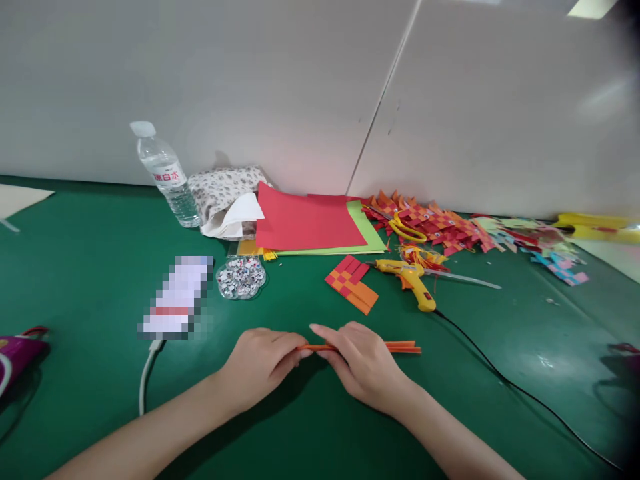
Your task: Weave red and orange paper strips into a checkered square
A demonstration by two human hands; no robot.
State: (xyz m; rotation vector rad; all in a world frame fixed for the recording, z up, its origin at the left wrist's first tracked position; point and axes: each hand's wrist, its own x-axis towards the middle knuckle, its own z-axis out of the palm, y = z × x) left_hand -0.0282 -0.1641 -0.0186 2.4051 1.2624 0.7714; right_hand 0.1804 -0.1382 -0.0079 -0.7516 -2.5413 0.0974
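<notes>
Thin orange paper strips (pixel 404 347) run between my two hands and stick out past the right one. My left hand (pixel 267 363) pinches their left end between thumb and fingers. Around their middle my right hand (pixel 359 360) is closed, its index finger extended along the top. Just beyond the hands lies a woven red and orange paper piece (pixel 351 285). A yellow glue gun (pixel 413 279) with a clear glue stick rests to the right of that piece.
Red sheets (pixel 310 221) lie over green ones near the wall. Left of them are a tissue pack (pixel 227 193), a water bottle (pixel 173 177), a bag of googly eyes (pixel 241 277) and a phone (pixel 177 293) on a cable. Yellow scissors (pixel 407 229) and woven paper pieces (pixel 447 230) sit at the back right.
</notes>
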